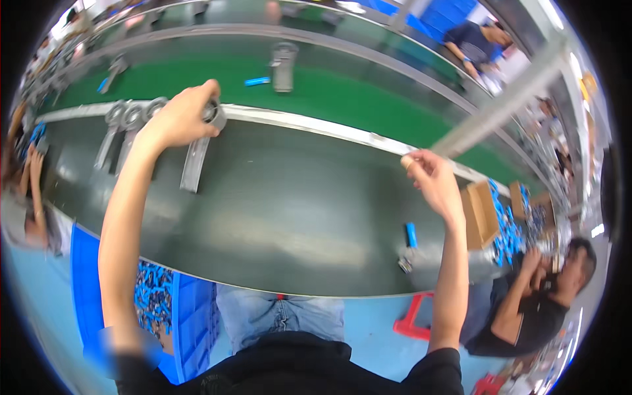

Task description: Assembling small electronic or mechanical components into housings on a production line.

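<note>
My left hand [181, 117] is at the far left edge of the dark green worktable, its fingers curled around the round head of a grey ring-headed part [193, 168] with a long flat handle. Beside it, several similar grey parts [107, 146] lie in a row. Over the table's right side, my right hand [431, 176] is raised with its fingers drawn together. A pale beige cover or small piece shows at one fingertip; whatever is pinched there is too small to make out. Below that hand lie a blue cylinder [411, 235] and a small metallic piece [405, 264].
Beyond a pale rail, a green conveyor [342, 99] carries another grey part [284, 66] and a blue cylinder [257, 81]. Cardboard boxes [479, 214] of blue cylinders stand right. A blue crate [191, 322] is at lower left. A slanted post [500, 99] rises far right; co-workers sit around.
</note>
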`<action>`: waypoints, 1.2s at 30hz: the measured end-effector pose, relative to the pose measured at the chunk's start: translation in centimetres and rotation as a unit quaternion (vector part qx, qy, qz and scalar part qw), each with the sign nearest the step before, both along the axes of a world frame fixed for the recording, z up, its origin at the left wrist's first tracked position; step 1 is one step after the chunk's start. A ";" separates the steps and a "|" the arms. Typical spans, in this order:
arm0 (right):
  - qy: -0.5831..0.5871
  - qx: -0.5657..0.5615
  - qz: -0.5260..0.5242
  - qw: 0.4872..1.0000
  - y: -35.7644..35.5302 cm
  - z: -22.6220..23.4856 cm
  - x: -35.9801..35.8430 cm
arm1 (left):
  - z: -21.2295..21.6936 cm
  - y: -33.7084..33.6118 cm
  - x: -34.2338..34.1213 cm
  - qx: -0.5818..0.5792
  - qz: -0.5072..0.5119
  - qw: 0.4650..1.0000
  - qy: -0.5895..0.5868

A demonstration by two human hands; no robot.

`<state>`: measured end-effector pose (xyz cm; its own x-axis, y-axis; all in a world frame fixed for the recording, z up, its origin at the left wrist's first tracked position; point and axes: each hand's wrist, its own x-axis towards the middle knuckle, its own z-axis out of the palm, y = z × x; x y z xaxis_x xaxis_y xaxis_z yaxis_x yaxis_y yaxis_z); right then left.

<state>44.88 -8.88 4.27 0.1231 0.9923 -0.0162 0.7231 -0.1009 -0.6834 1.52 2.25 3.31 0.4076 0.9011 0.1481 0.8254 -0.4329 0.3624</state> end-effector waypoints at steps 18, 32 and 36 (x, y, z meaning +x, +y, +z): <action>0.150 0.096 -0.178 0.968 -17.0 -4.3 -1.6 | -4.1 -15.2 14.7 0.118 -0.065 0.983 -0.121; 0.524 -0.041 0.056 0.849 -12.5 0.3 -10.2 | -0.4 -19.9 13.6 0.174 -0.220 0.894 -0.350; 0.608 -0.125 0.118 0.775 -11.3 -0.1 -12.0 | -1.2 -19.8 12.2 0.162 -0.201 0.883 -0.393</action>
<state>32.87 -20.14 4.15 -0.3183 0.9320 -0.1735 -0.4229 -0.3034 -0.8539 13.71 -17.56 2.09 0.3415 0.5656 0.7507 0.1316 -0.8196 0.5577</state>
